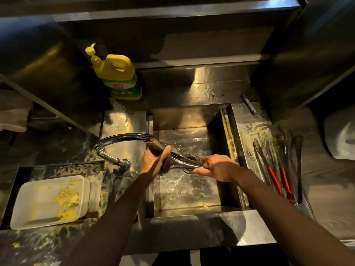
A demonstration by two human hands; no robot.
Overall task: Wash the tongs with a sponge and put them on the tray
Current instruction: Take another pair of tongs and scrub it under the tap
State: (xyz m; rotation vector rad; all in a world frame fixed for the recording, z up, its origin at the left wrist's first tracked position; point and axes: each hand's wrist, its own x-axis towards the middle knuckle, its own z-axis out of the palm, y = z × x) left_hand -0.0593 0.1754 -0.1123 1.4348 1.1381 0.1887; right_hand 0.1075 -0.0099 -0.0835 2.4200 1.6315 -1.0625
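A yellow detergent bottle (119, 77) stands upright at the back of the steel surface (123, 120), behind the curved chrome faucet (115, 140). At front left sits 1 white plastic container (34, 198) (smeared with yellow residue), and a grey-brown cloth (13, 110) lies at the far left.

Commercial kitchen: steel sink (226, 120) (detergent jug (119, 75) beside).

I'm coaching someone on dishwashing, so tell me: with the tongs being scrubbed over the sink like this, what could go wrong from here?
1. The right hand grips the metal tongs by one end only; they could slip into the sink.
2. The left hand and sponge work just under the faucet spout and might knock it.
3. The tray beside the sink shows yellowish smears, which could soil the washed tongs.
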